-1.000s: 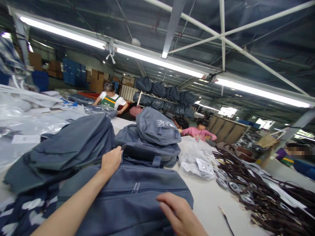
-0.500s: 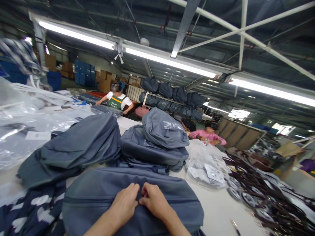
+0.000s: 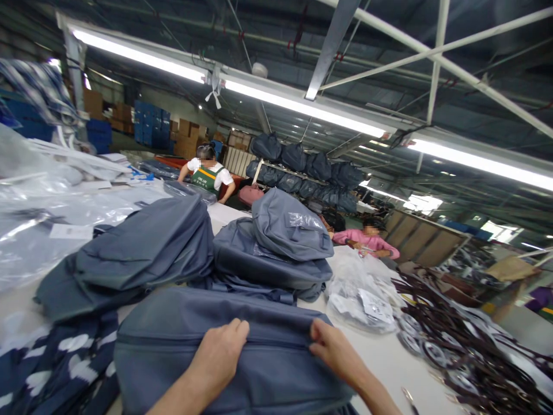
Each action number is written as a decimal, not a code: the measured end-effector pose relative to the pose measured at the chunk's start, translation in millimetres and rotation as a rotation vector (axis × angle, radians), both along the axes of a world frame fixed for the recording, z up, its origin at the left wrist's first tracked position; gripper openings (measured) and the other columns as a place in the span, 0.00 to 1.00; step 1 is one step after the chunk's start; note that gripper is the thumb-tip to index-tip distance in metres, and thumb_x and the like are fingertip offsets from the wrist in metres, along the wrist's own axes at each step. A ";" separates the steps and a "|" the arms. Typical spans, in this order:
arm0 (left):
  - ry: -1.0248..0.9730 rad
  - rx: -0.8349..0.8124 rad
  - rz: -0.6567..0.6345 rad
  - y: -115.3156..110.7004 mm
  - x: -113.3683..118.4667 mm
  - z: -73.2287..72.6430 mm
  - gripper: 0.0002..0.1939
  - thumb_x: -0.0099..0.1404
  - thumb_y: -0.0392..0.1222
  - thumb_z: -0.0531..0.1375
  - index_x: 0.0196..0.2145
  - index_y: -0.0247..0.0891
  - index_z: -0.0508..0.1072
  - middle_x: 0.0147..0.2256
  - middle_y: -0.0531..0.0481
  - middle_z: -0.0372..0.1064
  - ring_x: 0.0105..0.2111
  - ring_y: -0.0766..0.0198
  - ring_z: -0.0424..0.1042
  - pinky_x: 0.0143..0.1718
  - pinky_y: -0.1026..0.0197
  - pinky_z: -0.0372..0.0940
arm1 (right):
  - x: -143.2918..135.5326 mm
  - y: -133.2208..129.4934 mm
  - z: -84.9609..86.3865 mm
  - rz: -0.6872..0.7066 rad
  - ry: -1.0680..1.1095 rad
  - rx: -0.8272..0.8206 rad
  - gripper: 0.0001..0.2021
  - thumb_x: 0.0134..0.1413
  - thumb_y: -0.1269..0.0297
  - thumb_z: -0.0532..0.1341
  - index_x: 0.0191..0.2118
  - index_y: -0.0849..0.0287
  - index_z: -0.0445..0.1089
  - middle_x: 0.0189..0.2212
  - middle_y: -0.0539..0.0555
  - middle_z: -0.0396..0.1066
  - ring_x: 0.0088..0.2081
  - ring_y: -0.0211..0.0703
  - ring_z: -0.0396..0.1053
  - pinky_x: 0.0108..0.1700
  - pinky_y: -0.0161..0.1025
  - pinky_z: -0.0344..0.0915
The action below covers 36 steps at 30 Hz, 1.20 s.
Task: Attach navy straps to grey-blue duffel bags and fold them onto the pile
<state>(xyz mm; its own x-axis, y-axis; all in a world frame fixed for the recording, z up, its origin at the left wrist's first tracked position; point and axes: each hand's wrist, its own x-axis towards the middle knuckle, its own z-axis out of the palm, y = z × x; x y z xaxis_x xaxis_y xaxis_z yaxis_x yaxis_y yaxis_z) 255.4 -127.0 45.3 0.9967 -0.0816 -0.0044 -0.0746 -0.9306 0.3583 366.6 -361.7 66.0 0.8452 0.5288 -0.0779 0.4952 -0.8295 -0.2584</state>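
A large grey-blue bag (image 3: 181, 323) lies in front of me, with a zipper seam (image 3: 268, 343) running lengthwise across its top. My left hand (image 3: 222, 349) is closed on the fabric beside this seam, near the middle. Toward the bag's right end, my right hand (image 3: 334, 351) has its fingers pinched at the zipper line; the small part between them is hidden. Behind this bag, a grey backpack (image 3: 298, 225) rests on another grey bag (image 3: 268, 262). A further grey bag (image 3: 142, 253) leans at the left.
Clear plastic bags (image 3: 365, 294) sit right of the stack, near dark straps with buckles (image 3: 458, 334). A small metal-tipped tool (image 3: 408, 397) lies at the table's lower right. Patterned dark cloth (image 3: 56, 369) is at lower left. Two people (image 3: 207, 176) work farther back.
My right hand has slid to the right along the zipper seam, away from my left hand. The left hand stays near the middle. The seam now shows plainly between them.
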 end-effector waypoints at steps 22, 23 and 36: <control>-0.208 -0.280 0.815 180.3 -96.8 -2.4 0.14 0.65 0.47 0.47 0.42 0.41 0.66 0.34 0.47 0.76 0.36 0.53 0.75 0.40 0.56 0.67 | -39.6 28.1 -4.0 0.058 0.138 0.120 0.34 0.42 0.66 0.64 0.59 0.64 0.61 0.46 0.62 0.72 0.47 0.56 0.70 0.51 0.44 0.65; -0.253 -0.209 0.836 184.8 -103.9 -5.5 0.17 0.66 0.47 0.46 0.46 0.39 0.67 0.39 0.43 0.76 0.41 0.50 0.74 0.44 0.53 0.67 | -45.8 28.7 0.0 0.068 0.165 0.097 0.33 0.41 0.66 0.65 0.57 0.62 0.63 0.42 0.60 0.73 0.43 0.54 0.71 0.47 0.43 0.66; 0.374 0.043 -0.325 -14.8 -93.4 -22.1 0.09 0.59 0.35 0.56 0.33 0.38 0.77 0.41 0.39 0.76 0.44 0.41 0.74 0.46 0.41 0.69 | -73.9 23.2 28.3 0.273 0.183 -0.117 0.26 0.57 0.70 0.54 0.61 0.61 0.64 0.39 0.62 0.80 0.43 0.57 0.76 0.46 0.47 0.67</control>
